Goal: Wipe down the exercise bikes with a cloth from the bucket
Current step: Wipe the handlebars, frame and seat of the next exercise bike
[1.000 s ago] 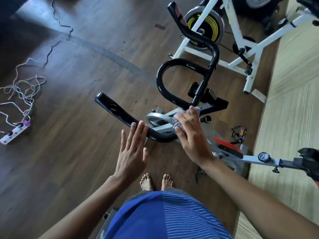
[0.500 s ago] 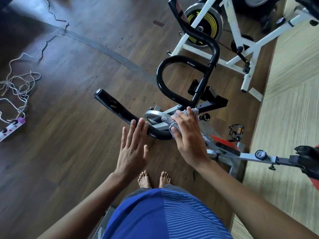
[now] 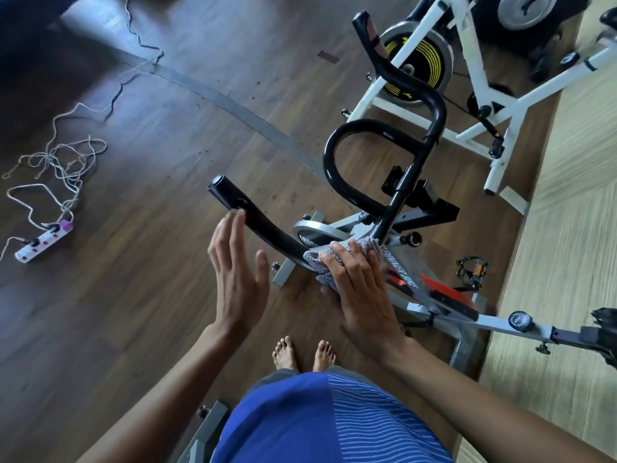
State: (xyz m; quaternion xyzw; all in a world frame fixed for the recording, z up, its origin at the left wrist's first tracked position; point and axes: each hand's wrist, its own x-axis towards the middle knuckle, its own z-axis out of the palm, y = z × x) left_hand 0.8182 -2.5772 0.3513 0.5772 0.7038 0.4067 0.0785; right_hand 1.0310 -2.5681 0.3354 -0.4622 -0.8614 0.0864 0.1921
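A grey exercise bike (image 3: 397, 285) stands right in front of me, its black handlebar (image 3: 263, 225) curving up toward my hands. My right hand (image 3: 360, 289) presses a grey cloth (image 3: 317, 259) onto the near bend of the handlebar, fingers wrapped over it. My left hand (image 3: 237, 275) hovers flat and open beside the left grip, fingers straight, holding nothing. No bucket is in view.
A second, white-framed bike (image 3: 474, 78) with a yellow-striped flywheel stands behind. A white power strip (image 3: 43, 242) and tangled cords (image 3: 60, 162) lie on the dark wood floor at left. A pale mat (image 3: 567, 202) runs along the right. My bare feet (image 3: 303, 352) are below.
My right hand has slid the cloth down and leftward along the handlebar bend. My left hand has stayed open beside the grip, and the view shifted slightly.
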